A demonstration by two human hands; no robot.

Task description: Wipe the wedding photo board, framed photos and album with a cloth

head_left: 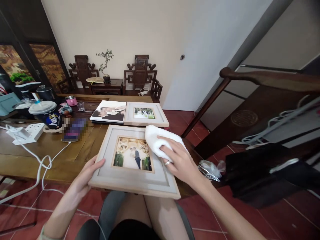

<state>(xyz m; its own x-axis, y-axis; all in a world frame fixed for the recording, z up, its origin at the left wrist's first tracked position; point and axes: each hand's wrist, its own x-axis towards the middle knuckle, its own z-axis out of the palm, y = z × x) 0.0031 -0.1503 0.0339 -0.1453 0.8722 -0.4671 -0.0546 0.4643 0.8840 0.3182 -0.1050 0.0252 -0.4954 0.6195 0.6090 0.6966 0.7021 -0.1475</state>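
Head view: hands (86,175) hold photo frame (135,181), white cloth (156,140).

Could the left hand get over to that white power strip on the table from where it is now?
Probably yes. The left hand grips the near photo frame at its left edge, so it would have to let go first. Between it and the power strip lie only bare wooden table and a loose white cable.

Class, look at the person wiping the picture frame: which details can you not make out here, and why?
- Head view: frame top right corner, hidden under white cloth.
- Right hand palm, pressed on the cloth.
- Left hand fingers, hidden beneath the frame's edge.
- Object beside the cable: blurred.
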